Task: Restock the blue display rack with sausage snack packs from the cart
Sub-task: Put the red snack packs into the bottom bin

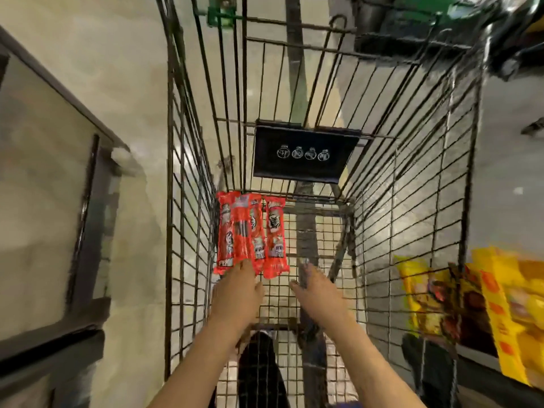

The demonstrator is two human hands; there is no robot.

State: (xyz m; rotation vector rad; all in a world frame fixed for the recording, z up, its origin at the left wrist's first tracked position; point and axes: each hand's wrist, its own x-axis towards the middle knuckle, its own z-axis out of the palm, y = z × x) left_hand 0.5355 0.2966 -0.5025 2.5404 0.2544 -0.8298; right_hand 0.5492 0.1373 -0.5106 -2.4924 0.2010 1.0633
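Several red sausage snack packs [250, 234] lie side by side on the wire floor of the shopping cart [412, 178], against its left wall. My left hand [238, 287] reaches down into the cart, and its fingertips touch the near ends of the packs. Just to the right, my right hand [318, 287] hovers over the bare wire floor with relaxed fingers and holds nothing. Both forearms come in from the bottom edge. The blue display rack is not in view.
A black child-seat flap [303, 154] hangs at the cart's far end. Yellow snack bags [485, 304] hang on a shelf at the right. A dark-framed cabinet [59, 201] stands on the left. Pale tiled floor surrounds the cart.
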